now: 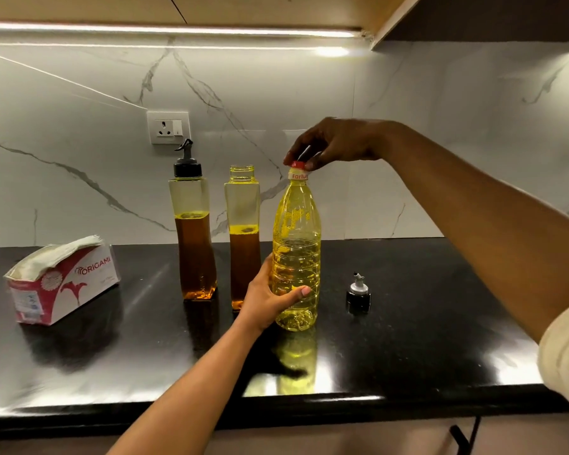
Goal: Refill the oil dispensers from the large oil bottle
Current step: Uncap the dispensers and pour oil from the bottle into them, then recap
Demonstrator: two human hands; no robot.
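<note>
**Q:** Where is the large oil bottle [296, 257]?

**A:** It stands upright on the black countertop [424, 339] straight ahead of me. It is roughly half full of pale yellow oil.

**Q:** What are your hands doing?

**A:** My left hand [270, 300] is wrapped round the bottle's lower body, with the thumb across the front. My right hand [335, 142] is over the top, and its fingertips pinch the red cap [298, 165] on the neck. I cannot tell whether the cap is tight or loose.

**Q:** And the dispensers?

**A:** Two tall clear ones stand just left of the bottle. The open dispenser [243, 231] is the closer one. It has no top and holds amber oil to under half, and my left hand hides part of its base. The capped dispenser [193, 231], further left, has a black pourer top and is about half full.

**Q:** Anything else?

**A:** A loose pourer top [358, 293] sits on the counter to the right of the bottle, apart from it. A red-and-white tissue box [63, 284] lies far left. A wall socket [168, 127] is set in the marble wall above the dispensers.
</note>
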